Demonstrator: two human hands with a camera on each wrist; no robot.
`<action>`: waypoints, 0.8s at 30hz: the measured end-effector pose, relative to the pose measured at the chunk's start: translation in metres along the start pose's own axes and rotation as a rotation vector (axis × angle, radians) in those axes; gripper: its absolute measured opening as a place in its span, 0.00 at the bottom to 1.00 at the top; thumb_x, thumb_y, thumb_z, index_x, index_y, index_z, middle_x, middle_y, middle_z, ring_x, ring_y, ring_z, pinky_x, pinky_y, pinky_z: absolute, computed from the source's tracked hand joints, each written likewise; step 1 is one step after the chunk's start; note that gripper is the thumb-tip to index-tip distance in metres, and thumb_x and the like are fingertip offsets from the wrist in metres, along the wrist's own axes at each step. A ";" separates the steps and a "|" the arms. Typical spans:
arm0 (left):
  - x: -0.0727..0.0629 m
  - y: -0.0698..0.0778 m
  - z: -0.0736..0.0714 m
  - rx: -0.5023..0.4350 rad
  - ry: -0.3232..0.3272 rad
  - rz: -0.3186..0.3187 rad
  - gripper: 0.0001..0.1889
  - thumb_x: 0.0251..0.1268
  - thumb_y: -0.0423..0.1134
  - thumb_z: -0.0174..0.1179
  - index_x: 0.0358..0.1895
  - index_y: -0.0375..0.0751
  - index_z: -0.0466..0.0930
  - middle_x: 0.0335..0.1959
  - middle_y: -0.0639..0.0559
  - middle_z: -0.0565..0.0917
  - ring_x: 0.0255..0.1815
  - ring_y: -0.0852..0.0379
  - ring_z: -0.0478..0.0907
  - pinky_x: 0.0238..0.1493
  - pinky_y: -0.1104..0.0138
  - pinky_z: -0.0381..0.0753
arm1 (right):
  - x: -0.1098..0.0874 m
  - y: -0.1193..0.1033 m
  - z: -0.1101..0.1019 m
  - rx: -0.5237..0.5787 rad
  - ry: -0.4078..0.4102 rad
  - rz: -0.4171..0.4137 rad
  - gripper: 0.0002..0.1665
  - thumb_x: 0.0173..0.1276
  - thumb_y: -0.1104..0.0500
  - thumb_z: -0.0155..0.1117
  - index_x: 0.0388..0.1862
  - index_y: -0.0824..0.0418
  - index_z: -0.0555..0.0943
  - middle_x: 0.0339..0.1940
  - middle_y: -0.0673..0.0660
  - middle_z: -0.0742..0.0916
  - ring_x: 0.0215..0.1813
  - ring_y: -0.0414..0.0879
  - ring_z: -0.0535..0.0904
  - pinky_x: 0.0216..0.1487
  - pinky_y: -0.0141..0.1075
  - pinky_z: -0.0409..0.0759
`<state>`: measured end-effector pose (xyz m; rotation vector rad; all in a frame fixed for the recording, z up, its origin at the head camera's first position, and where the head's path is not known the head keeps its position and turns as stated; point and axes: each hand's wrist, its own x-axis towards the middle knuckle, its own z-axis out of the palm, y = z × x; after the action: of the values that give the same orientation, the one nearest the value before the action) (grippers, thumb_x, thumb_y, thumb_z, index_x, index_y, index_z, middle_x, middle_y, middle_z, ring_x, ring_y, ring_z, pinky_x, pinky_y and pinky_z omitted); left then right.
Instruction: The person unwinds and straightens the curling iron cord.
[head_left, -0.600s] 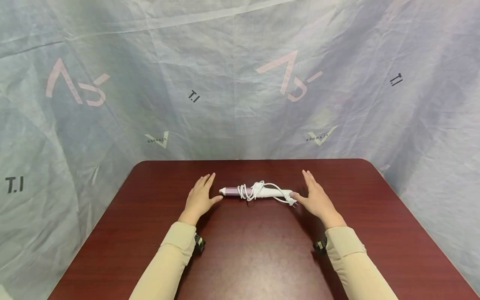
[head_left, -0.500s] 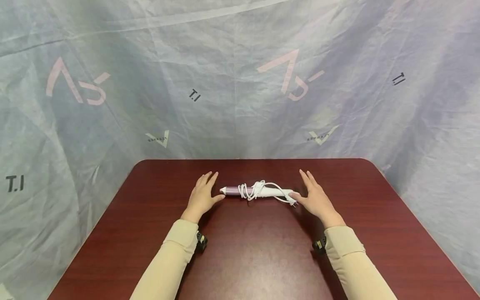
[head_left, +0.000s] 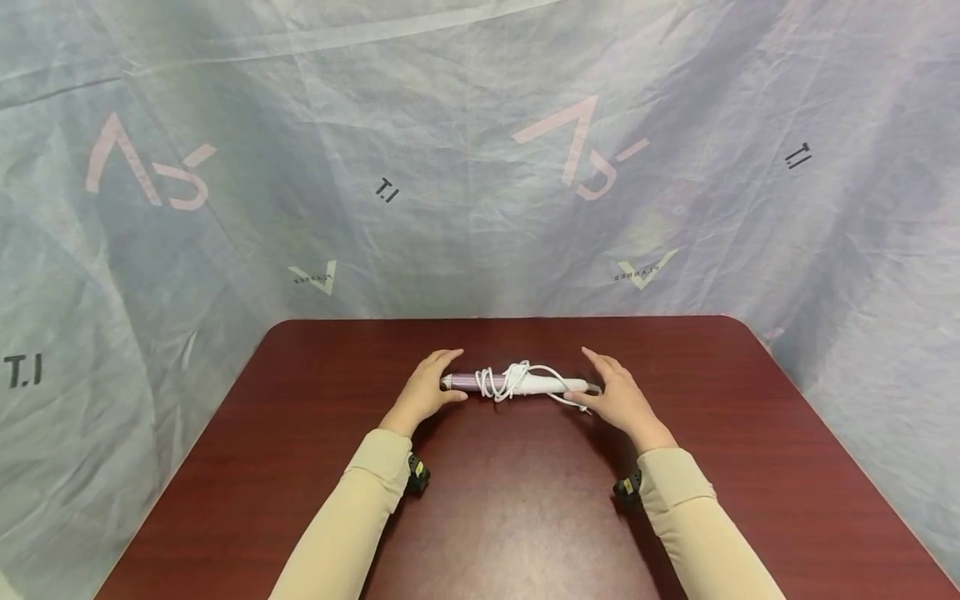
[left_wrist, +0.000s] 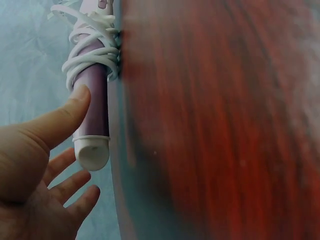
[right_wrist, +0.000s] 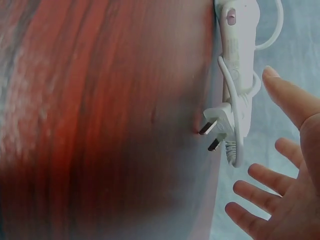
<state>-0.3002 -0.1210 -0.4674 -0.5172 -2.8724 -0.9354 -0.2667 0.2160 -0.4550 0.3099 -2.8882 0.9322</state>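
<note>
A curling iron lies crosswise on the dark red table, its purple barrel to the left and its white handle to the right. Its white cord is wound several times round the barrel. My left hand is spread around the white-tipped barrel end, thumb on the near side and fingers on the far side. At the handle end, my right hand is spread likewise, its thumb overlapping the cord in the head view. A two-pin plug hangs by the handle in the right wrist view.
The table has rounded far corners. A grey printed cloth hangs behind it and along both sides. Dark wrist cameras sit at the cuffs of the beige sleeves.
Both hands have moved inward toward the curling iron, the left to the right and the right to the left, with fingers now around its two ends. The curling iron has stayed in place.
</note>
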 end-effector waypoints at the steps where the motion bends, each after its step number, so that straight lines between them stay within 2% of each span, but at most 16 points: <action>1: 0.001 0.000 0.001 -0.002 -0.002 0.004 0.41 0.50 0.41 0.74 0.69 0.43 0.67 0.69 0.41 0.69 0.70 0.40 0.63 0.68 0.50 0.64 | 0.000 0.000 0.001 -0.002 0.002 0.002 0.53 0.58 0.44 0.72 0.77 0.54 0.57 0.71 0.68 0.66 0.71 0.68 0.59 0.66 0.62 0.63; 9: 0.005 0.001 0.009 -0.018 -0.023 -0.018 0.34 0.49 0.44 0.75 0.61 0.40 0.75 0.61 0.43 0.77 0.64 0.42 0.69 0.65 0.52 0.68 | 0.003 0.001 0.009 0.047 -0.016 0.029 0.51 0.55 0.42 0.74 0.74 0.55 0.63 0.67 0.66 0.71 0.68 0.64 0.63 0.64 0.59 0.66; 16: 0.007 0.002 0.010 -0.011 -0.053 -0.002 0.29 0.49 0.43 0.74 0.58 0.44 0.78 0.56 0.43 0.80 0.60 0.43 0.73 0.61 0.52 0.70 | 0.008 -0.002 0.015 0.079 -0.015 0.061 0.46 0.54 0.47 0.76 0.69 0.60 0.69 0.55 0.68 0.77 0.59 0.62 0.72 0.59 0.55 0.70; 21: 0.011 0.001 0.012 -0.006 -0.058 0.018 0.27 0.48 0.42 0.75 0.55 0.43 0.80 0.52 0.45 0.82 0.56 0.46 0.76 0.60 0.55 0.72 | 0.010 -0.003 0.018 0.088 -0.014 0.096 0.42 0.54 0.49 0.76 0.65 0.64 0.73 0.58 0.69 0.79 0.59 0.62 0.75 0.59 0.54 0.71; 24: 0.012 0.002 0.013 -0.016 -0.064 0.009 0.25 0.48 0.41 0.75 0.53 0.42 0.81 0.50 0.45 0.83 0.52 0.48 0.77 0.57 0.56 0.74 | 0.011 -0.004 0.019 0.084 -0.007 0.109 0.41 0.53 0.50 0.77 0.62 0.67 0.75 0.58 0.68 0.81 0.59 0.61 0.76 0.58 0.53 0.72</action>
<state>-0.3103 -0.1089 -0.4748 -0.5720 -2.9188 -0.9588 -0.2772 0.1998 -0.4670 0.1634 -2.9029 1.0735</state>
